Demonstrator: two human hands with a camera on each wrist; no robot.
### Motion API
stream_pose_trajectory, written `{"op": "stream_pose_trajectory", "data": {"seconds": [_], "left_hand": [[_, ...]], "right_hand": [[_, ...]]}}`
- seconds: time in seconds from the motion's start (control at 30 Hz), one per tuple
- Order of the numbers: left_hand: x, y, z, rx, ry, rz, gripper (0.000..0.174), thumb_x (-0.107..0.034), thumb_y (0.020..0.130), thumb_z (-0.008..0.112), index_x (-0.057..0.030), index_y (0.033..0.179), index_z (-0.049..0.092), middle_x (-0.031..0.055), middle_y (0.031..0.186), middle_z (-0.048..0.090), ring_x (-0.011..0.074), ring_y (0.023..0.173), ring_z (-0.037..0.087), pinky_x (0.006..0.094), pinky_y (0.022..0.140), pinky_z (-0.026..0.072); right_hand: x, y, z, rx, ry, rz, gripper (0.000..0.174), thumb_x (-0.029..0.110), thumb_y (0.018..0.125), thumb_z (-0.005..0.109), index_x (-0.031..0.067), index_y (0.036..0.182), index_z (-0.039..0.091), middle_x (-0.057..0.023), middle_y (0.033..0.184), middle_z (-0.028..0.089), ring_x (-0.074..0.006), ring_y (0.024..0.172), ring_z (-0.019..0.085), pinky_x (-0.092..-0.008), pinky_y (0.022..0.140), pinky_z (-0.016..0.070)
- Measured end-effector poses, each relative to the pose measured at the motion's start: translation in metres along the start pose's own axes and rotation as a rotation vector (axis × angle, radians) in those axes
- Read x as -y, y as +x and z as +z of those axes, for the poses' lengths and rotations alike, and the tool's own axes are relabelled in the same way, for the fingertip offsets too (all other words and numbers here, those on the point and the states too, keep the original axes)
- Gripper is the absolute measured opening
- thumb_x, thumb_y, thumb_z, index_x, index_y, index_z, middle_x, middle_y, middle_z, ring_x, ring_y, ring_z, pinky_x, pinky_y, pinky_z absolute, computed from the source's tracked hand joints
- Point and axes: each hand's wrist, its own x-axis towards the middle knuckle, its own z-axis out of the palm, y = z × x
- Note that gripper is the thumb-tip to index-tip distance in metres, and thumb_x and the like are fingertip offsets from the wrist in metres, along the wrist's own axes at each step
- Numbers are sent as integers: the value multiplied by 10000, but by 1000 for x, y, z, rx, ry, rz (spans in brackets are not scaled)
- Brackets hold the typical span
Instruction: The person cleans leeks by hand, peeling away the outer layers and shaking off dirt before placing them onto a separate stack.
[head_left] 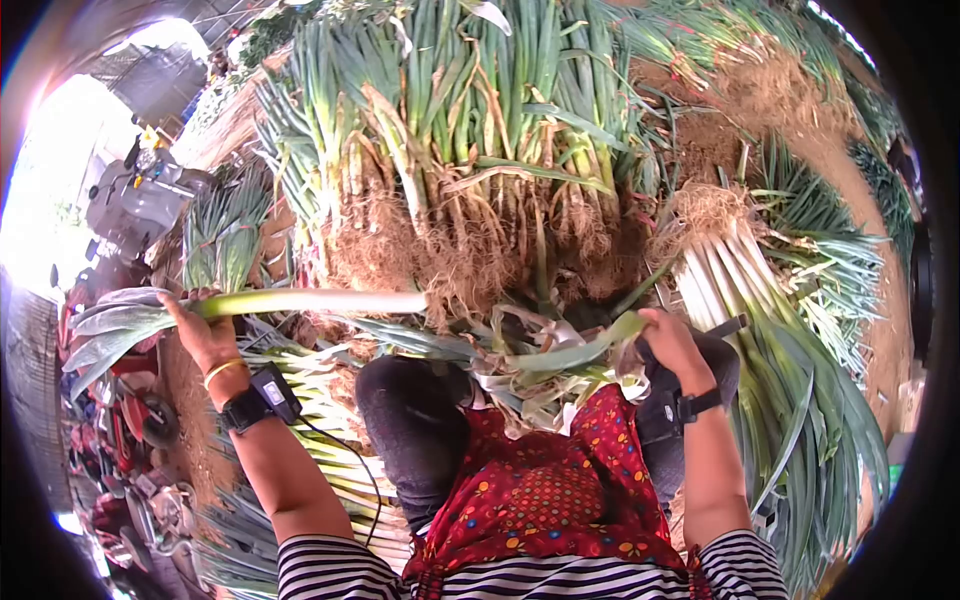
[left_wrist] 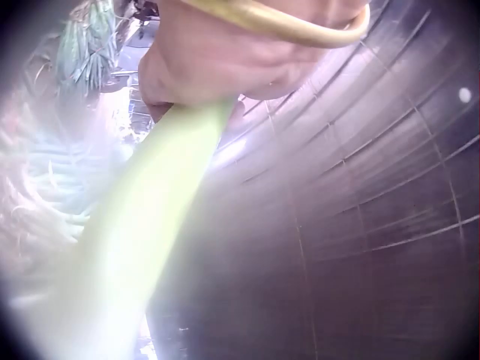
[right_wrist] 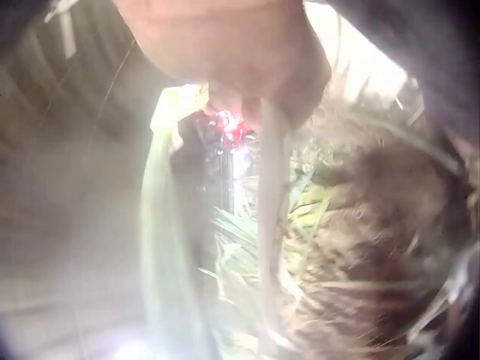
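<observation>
Head view: nearest to the wearer, a red patterned apron (head_left: 540, 475) is spread over the lap between dark-trousered knees (head_left: 405, 415), presumably so that clothing is kept clean. Dry and torn leaf scraps (head_left: 520, 385) are gathered at its far edge, where they seem to be caught by the lap. Beyond the left knee, a long leek-like stalk (head_left: 330, 301) is held out level by the left hand (head_left: 211, 340); its fingers are wrapped round the green part near the leaves, so the white shaft is left bare, pointing inward across the front, likely for easy reach from the other side. By the right hand (head_left: 674, 347), above the right knee, a limp leaf strip (head_left: 590, 345) is pinched between thumb and fingers, well apart from the stalk's white end; in the right wrist view it is seen to hang down. Beside the left leg, pale stalks (head_left: 340, 460) are laid side by side, apparently to be kept in order. To the right, a pile of leeks (head_left: 790, 400) is lying with roots turned away from the wearer. Farther ahead, a dense rooted heap (head_left: 450, 130) is stacked, roots facing the wearer, perhaps for ready access. Farther left, red vehicles (head_left: 140, 410) are parked; their details cannot be told.
</observation>
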Motion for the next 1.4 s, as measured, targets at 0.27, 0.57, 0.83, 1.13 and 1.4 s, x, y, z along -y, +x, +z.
{"op": "stream_pose_trajectory", "data": {"seconds": [0.27,0.57,0.83,1.13,1.4], "left_hand": [[7,-32,5,154,5,29,114,-142,858,606,-46,861,544,27,730,568,135,684,570,280,638,502],[-4,-85,26,140,-6,77,168,-63,861,572,-30,1014,511,58,887,586,152,786,595,317,716,516],[31,-121,18,329,-233,-89,433,-416,936,419,-168,1289,388,-22,752,473,94,676,489,293,660,474],[45,-106,-48,-45,-229,-184,353,-343,937,472,-122,1207,421,-15,680,373,91,562,376,241,501,371],[-9,-20,-272,-280,149,-159,262,-272,884,585,-60,887,431,25,694,470,116,532,455,227,491,414]], "right_hand": [[201,-11,17,-387,-151,-796,436,259,795,620,86,1182,518,-129,1122,569,-275,1038,549,-391,889,432],[263,-9,79,-209,-227,-988,467,303,811,615,81,1188,453,-67,905,621,-204,774,626,-345,683,472],[264,-20,78,1031,474,-386,412,445,916,473,41,946,552,-68,646,473,-154,564,424,-266,559,393],[246,-59,90,610,-72,-812,338,337,817,605,81,1029,547,-184,766,617,-373,744,599,-440,621,461],[219,-64,75,667,-336,-526,170,172,814,597,74,951,619,-117,760,638,-237,694,634,-326,631,483]]}}
